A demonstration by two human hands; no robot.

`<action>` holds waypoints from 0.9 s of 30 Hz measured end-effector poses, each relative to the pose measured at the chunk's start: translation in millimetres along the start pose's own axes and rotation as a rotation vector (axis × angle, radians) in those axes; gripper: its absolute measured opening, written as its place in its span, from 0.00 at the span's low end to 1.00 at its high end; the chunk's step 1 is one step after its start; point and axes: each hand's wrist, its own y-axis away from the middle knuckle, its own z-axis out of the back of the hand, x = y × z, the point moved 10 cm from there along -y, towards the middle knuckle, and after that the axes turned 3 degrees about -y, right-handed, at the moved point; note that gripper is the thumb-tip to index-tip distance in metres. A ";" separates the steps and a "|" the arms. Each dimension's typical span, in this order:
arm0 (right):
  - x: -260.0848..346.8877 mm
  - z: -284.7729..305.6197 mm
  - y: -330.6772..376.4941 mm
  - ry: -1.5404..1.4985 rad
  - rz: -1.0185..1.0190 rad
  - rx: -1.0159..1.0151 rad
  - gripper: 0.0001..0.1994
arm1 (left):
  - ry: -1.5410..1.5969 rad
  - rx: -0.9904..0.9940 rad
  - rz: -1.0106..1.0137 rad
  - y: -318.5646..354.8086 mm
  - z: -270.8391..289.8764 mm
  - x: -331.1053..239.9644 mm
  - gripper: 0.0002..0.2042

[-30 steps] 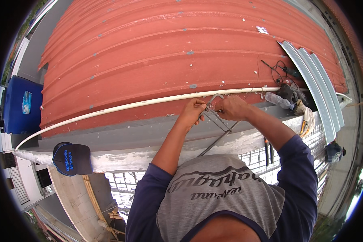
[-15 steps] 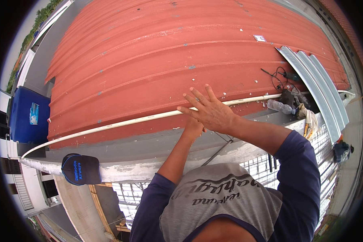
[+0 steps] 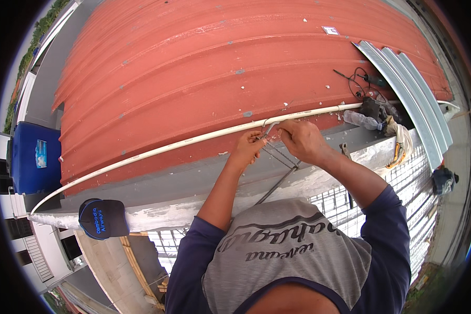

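Observation:
My left hand (image 3: 247,148) is closed, its thumb and fingers pinched at the tip of thin steel rods (image 3: 280,156); what lies between the fingers is too small to make out. Close by on the right, my right hand (image 3: 304,142) is a closed fist around a short, bent grey metal piece (image 3: 270,127), whose curved end points toward the left hand. The rods slope down from between my hands to a thicker steel bar (image 3: 276,187) near my shirt. Just behind both hands passes a long white pipe (image 3: 208,138), along the lower edge of the red metal roof (image 3: 183,89).
On the ledge lie a dark cap (image 3: 103,219) at left and, at right, a pincer-like tool (image 3: 344,150), a plastic bottle (image 3: 362,121) and a pale cloth bundle (image 3: 399,137). Corded power tool (image 3: 372,80) and grey corrugated sheets (image 3: 411,94) rest on the roof. A blue tank (image 3: 29,157) stands far left.
My right hand, spread flat above the left before, has moved right and closed around the bent metal piece. My left hand has come out from beneath it, pinching at the rod tips.

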 end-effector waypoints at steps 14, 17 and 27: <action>-115.3 -72.6 -34.8 -0.591 -0.440 0.138 0.22 | -0.198 0.088 0.038 -2.0 -10.8 -2.1 0.23; -108.1 -64.4 -35.9 -0.498 -0.439 0.136 0.21 | -0.303 0.050 -0.012 -10.8 -7.1 4.0 0.22; -123.6 -51.5 1.3 0.319 -0.374 0.280 0.19 | -0.202 0.054 0.043 -1.9 -10.6 -6.8 0.14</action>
